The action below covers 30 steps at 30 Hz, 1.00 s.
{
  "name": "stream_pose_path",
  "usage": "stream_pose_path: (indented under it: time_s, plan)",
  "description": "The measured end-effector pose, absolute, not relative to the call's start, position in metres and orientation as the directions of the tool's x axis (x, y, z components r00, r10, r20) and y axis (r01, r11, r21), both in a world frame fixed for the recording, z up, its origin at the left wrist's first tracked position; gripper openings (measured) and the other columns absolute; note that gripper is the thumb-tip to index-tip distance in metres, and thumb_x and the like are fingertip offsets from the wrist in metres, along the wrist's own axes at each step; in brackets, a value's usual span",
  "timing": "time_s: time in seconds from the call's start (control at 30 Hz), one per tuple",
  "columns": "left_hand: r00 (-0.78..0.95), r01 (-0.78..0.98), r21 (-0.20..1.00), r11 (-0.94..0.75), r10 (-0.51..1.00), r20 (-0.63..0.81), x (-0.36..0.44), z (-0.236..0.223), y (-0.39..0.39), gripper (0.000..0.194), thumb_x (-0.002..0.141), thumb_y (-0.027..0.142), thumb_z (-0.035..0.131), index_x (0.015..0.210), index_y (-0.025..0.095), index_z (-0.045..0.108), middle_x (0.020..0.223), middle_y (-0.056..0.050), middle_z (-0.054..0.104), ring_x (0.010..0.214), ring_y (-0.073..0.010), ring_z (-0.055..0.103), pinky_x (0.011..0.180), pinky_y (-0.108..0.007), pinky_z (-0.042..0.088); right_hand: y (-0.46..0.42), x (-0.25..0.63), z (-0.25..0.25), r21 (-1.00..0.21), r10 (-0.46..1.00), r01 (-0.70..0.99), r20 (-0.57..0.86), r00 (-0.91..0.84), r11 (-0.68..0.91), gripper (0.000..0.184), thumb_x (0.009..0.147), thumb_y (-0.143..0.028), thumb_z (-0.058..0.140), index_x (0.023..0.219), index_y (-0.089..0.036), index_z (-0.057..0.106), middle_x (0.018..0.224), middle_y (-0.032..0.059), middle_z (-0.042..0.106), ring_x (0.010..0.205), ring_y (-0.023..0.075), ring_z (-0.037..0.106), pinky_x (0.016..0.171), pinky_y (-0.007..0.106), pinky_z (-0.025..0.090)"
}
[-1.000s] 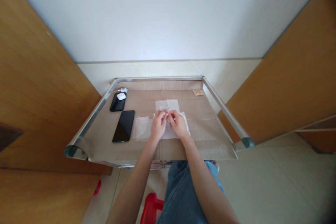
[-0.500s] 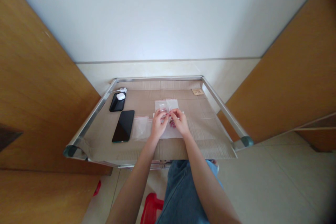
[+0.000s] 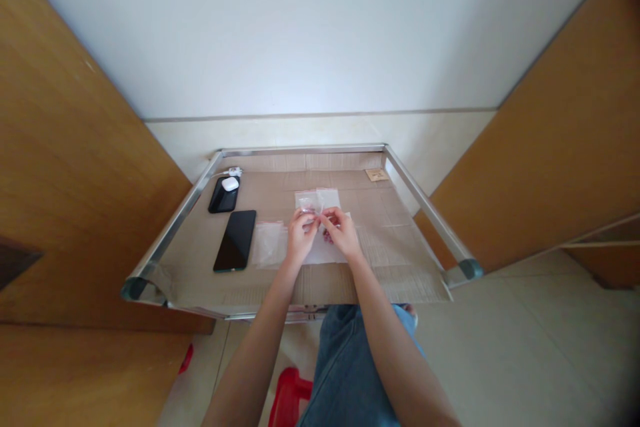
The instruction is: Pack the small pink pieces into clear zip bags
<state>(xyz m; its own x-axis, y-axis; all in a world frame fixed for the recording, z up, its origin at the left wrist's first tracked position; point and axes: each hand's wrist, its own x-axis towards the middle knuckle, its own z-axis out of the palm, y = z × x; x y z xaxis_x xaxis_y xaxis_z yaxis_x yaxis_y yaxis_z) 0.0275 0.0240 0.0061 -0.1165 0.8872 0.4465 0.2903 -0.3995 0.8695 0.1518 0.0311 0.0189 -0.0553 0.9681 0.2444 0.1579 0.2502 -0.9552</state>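
Observation:
My left hand (image 3: pixel 301 235) and my right hand (image 3: pixel 342 233) meet fingertip to fingertip above a white sheet (image 3: pixel 323 254). Both are closed in a pinch; whatever lies between the fingertips is too small to make out. A pile of small dark pink, bead-like pieces (image 3: pixel 327 236) lies on the sheet, partly hidden by my right hand. Just beyond my left fingers is a clear plastic zip bag (image 3: pixel 309 201), with a white piece (image 3: pixel 328 197) beside it. More clear zip bags (image 3: pixel 270 243) lie to the left of my left hand.
Cardboard (image 3: pixel 395 240) lines the cart top, with metal rails (image 3: pixel 425 203) along the back and sides. At left lie a large black phone (image 3: pixel 235 240), a smaller phone (image 3: pixel 223 199) with a white case (image 3: pixel 230 183), and a charger (image 3: pixel 235 172). A brown packet (image 3: pixel 377 175) sits back right.
My fingertips have shifted very slightly and stay pinched together. A little more of the clear bag behind my left fingers shows now. Everything else stays in place.

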Motion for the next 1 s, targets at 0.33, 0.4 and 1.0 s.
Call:
stream_pose_path:
  time_s: [0.33, 0.4, 1.0]
  plan:
    - [-0.103, 0.309, 0.868, -0.388, 0.894, 0.436, 0.0275, 0.0033, 0.0249, 0.015, 0.076, 0.03, 0.063, 0.073, 0.015, 0.063, 0.094, -0.007, 0.053, 0.089, -0.0175, 0.06, 0.06, -0.024, 0.057, 0.0307, 0.1528, 0.0203, -0.947, 0.969, 0.207, 0.24, -0.053, 0.246, 0.024, 0.081, -0.041, 0.05, 0.081, -0.019, 0.059, 0.073, 0.003, 0.065, 0.056, 0.0119, 0.058, 0.047, 0.02, 0.045]
    - [-0.089, 0.292, 0.876, -0.385, 0.901, 0.425, 0.0281, 0.005, 0.0236, 0.015, 0.077, 0.03, 0.062, 0.074, 0.015, 0.063, 0.095, -0.008, 0.054, 0.092, -0.0184, 0.059, 0.058, -0.023, 0.057, 0.0305, 0.1529, 0.0209, -0.949, 0.97, 0.203, 0.237, -0.051, 0.242, 0.024, 0.081, -0.041, 0.05, 0.08, -0.019, 0.059, 0.071, 0.0026, 0.064, 0.056, 0.0123, 0.058, 0.047, 0.02, 0.045]
    - [-0.054, 0.271, 0.885, -0.38, 0.912, 0.408, 0.0269, 0.0029, 0.0233, 0.019, 0.085, 0.033, 0.051, 0.089, 0.019, 0.063, 0.102, -0.007, 0.051, 0.096, -0.017, 0.057, 0.061, -0.021, 0.054, 0.035, 0.1542, 0.0159, -0.985, 0.982, 0.058, 0.158, -0.105, 0.165, 0.03, 0.073, -0.042, 0.059, 0.09, -0.017, 0.063, 0.071, 0.0025, 0.067, 0.048, 0.0107, 0.056, 0.043, 0.022, 0.045]
